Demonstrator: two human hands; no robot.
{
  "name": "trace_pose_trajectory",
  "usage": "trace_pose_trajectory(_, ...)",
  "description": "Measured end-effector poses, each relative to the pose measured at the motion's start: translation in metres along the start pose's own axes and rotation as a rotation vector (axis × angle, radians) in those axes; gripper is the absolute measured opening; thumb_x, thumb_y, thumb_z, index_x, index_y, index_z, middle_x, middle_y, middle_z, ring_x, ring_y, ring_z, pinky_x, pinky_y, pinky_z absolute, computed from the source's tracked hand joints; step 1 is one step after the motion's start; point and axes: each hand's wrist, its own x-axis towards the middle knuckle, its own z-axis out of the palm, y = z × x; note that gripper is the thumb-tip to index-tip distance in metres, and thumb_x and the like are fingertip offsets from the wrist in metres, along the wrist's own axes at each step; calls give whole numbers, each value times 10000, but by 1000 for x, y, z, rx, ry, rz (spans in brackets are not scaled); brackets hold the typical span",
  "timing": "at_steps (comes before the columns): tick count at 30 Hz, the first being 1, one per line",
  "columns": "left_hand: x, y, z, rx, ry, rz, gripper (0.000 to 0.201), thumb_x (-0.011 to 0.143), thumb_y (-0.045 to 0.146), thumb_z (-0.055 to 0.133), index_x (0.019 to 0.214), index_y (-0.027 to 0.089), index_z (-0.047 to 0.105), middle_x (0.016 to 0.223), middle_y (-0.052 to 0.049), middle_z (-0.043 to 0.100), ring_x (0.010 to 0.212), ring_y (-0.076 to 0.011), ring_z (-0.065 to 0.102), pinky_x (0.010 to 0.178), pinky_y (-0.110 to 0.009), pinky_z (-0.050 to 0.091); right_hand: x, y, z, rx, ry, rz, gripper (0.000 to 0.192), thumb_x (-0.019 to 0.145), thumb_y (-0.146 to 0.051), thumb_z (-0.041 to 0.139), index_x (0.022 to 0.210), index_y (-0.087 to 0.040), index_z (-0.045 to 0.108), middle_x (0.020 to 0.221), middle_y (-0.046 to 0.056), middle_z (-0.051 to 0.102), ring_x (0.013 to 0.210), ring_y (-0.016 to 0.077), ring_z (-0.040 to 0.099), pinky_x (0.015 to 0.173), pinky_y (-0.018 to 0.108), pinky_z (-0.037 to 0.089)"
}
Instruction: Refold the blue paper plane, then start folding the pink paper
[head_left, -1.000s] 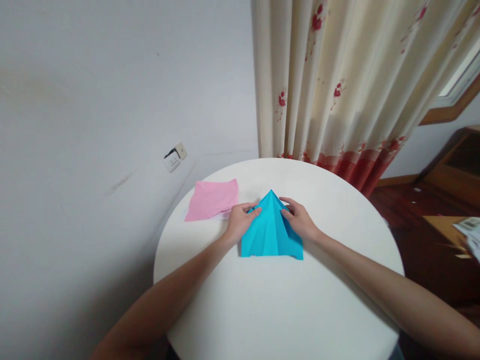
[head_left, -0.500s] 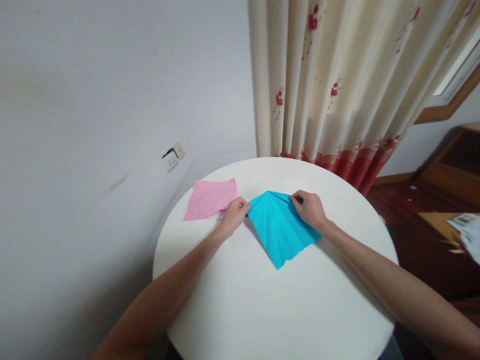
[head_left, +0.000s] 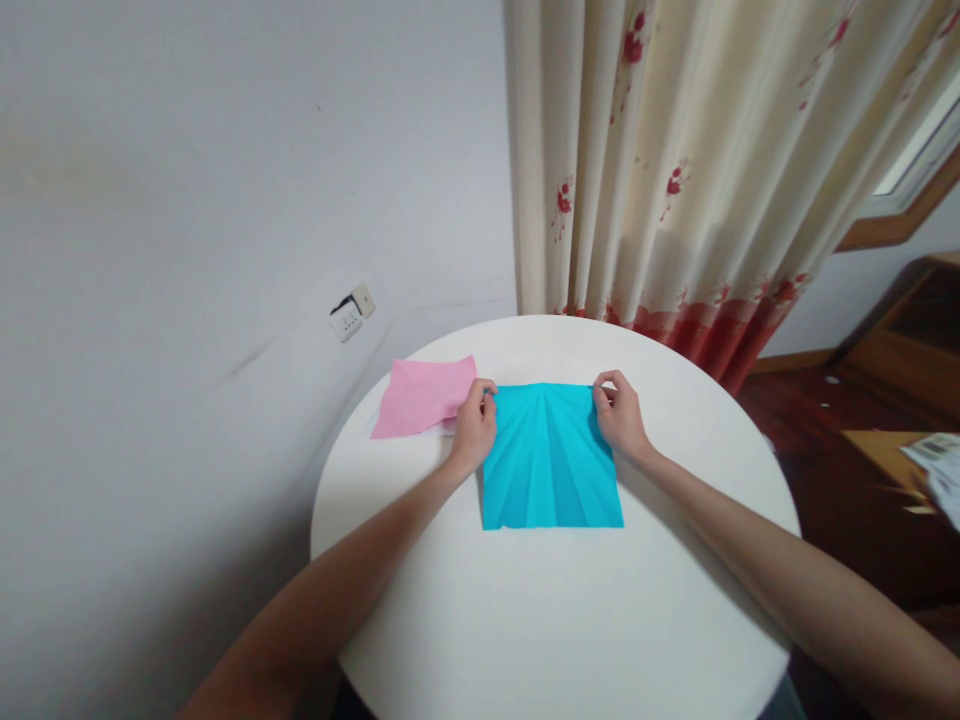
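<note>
Blue paper lies spread as a near-square sheet a little above the middle of the frame, on the round white table, with creases fanning down from the middle of its upper edge. The left hand pinches the sheet's upper left corner, thumb and fingers closed on the paper, and the right hand pinches the upper right corner in the same way; the two hands stand apart, one at each end of the upper edge, with both forearms running down to the lower corners of the frame. Half a second ago the sheet sat turned like a diamond with a point toward the lower edge of the frame, and a second ago it was folded to a peak pointing up with the hands close together on its slopes; now it is opened out flat and squared, its lower edge level, and the hands have drawn wider apart. Pink paper lies flat on the table just left of the left hand, nearly touching it, in the same spot as before. Behind the table, at upper right, hangs a cream curtain with red flowers and a red hem. A wall socket sits on the grey wall left of centre.
</note>
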Motion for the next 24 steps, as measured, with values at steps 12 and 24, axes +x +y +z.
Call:
trace_pose_trajectory(12, 4, -7, -2, -191, -71, -160, 515, 746, 394, 786, 1206, 194, 668, 1244, -84, 659, 1135, -254, 604, 974, -350, 479, 4, -2, 0, 175, -65, 105, 437, 703, -378, 788, 1098, -195, 755, 1103, 80, 734, 911, 240, 634, 863, 395, 487)
trace_pose_trajectory(24, -2, 0, -3, -624, -134, -402, 736, 732, 371, 811, 1402, 211, 553, 1207, -95, 694, 930, -224, 686, 819, -344, 570, 3, -13, -6, 424, -134, 269, 453, 679, -403, 813, 1088, -211, 772, 1012, 54, 767, 857, 218, 654, 813, 382, 503)
